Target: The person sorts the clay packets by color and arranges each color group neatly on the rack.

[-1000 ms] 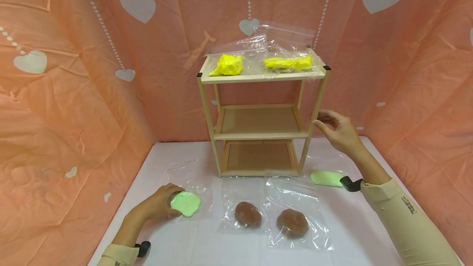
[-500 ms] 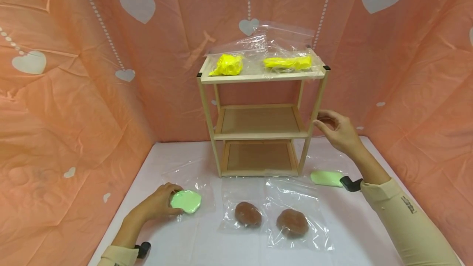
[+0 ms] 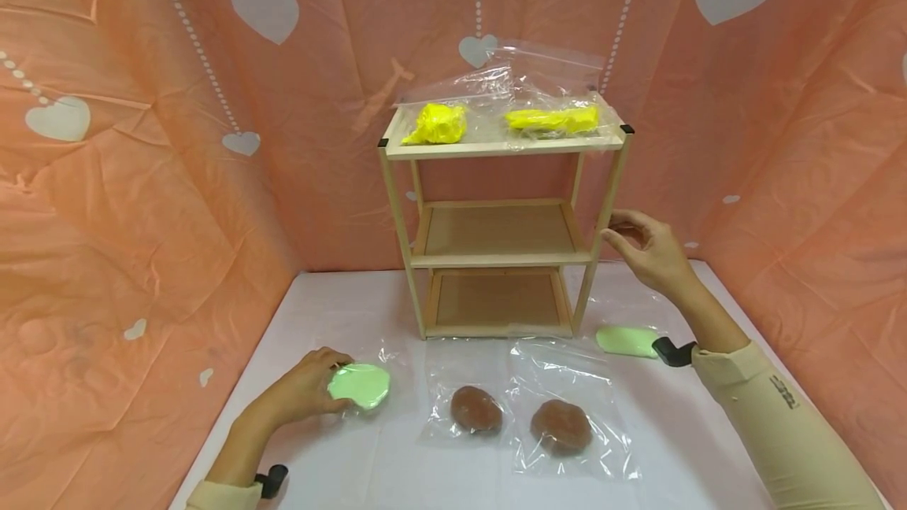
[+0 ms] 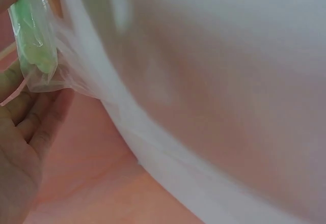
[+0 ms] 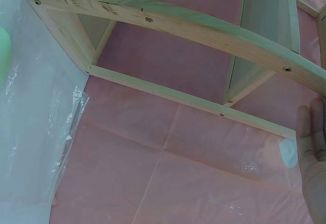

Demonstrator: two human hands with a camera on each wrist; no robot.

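My left hand [image 3: 308,388] grips a clear plastic bag with a flattened lump of light green clay [image 3: 361,386], thumb on the near side and fingers at the far side. In the left wrist view, the bagged clay [image 4: 34,35] stands tilted between the thumb and fingers [image 4: 38,114]. At the right front post of a three-tier wooden shelf [image 3: 499,261], my right hand [image 3: 652,254] holds the post at middle-tier height. Only part of that hand [image 5: 313,147] shows at the edge of the right wrist view, beside the wooden frame [image 5: 168,25].
Two bags of brown clay [image 3: 476,410] lie on the white table [image 3: 397,471] before the shelf. Another bag of green clay [image 3: 627,341] lies under my right forearm. Two bags of yellow clay [image 3: 439,124] rest on the top tier. Orange cloth [image 3: 319,140] surrounds the table.
The green clay bag in my left hand has shifted slightly to the right and tipped. My right hand has stayed at the shelf post.
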